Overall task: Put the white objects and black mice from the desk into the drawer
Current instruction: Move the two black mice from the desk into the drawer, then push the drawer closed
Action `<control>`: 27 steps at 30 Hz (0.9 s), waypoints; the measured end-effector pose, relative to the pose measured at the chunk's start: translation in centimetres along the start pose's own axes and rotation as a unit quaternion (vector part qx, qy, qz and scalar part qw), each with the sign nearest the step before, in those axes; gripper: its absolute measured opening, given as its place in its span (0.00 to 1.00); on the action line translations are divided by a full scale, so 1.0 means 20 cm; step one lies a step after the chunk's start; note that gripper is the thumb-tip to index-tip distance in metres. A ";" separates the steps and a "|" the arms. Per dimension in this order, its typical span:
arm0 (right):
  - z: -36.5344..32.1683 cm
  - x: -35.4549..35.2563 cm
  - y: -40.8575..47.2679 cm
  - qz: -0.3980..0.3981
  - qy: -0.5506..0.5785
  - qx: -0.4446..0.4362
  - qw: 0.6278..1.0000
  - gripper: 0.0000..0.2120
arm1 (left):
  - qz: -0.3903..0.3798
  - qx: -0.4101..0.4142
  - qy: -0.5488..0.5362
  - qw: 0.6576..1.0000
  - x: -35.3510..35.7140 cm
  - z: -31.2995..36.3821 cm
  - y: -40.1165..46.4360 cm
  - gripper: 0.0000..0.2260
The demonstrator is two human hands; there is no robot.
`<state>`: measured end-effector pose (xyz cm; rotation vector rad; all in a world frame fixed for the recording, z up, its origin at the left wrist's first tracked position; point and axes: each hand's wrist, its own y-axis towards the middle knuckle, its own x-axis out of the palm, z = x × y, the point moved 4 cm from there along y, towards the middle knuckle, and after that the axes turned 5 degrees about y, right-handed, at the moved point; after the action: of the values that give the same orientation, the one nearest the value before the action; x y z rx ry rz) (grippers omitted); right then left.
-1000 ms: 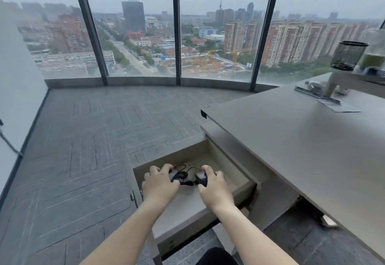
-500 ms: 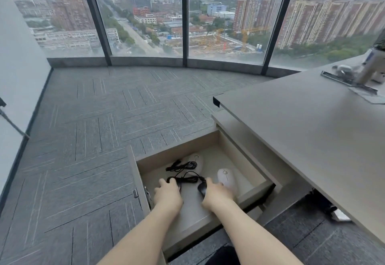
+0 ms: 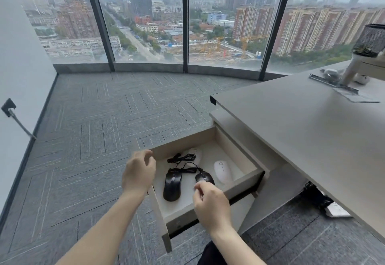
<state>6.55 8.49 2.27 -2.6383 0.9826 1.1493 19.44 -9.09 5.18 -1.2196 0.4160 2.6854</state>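
Note:
The open drawer under the desk holds two black wired mice and two white mice. One black mouse lies at the front left, the other black mouse beside it, their cords tangled behind. A white mouse lies at the right, another white mouse at the back under the cords. My left hand hovers over the drawer's left wall, fingers apart, holding nothing. My right hand is above the drawer's front, fingers loosely curled, just clear of the second black mouse.
The grey desk top runs to the right, with a monitor-arm base, small white items and a black mesh cup at its far end. Carpet floor lies to the left, windows ahead. A wall cable hangs at far left.
Both hands carried the black mice into the drawer, set them down and let go. They have since lifted up and apart, and the head camera tilted back up.

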 end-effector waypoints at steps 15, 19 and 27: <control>0.00 0.34 -0.42 -0.198 -0.010 0.062 0.978 0.23 | -0.165 -0.216 -0.327 0.905 0.15 -0.30 -0.39 0.20; -0.01 0.32 -0.40 -0.140 -0.011 0.065 0.988 0.16 | -0.169 -0.208 -0.341 0.901 0.20 -0.26 -0.39 0.23; 0.21 0.14 -0.29 -0.069 0.010 0.128 0.989 0.10 | -0.257 -0.179 -0.358 0.879 0.44 -0.03 -0.35 0.24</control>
<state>8.70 12.97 -3.51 -2.4731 0.8685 0.9040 15.86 -2.30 -3.15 -0.2339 -0.4617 2.5218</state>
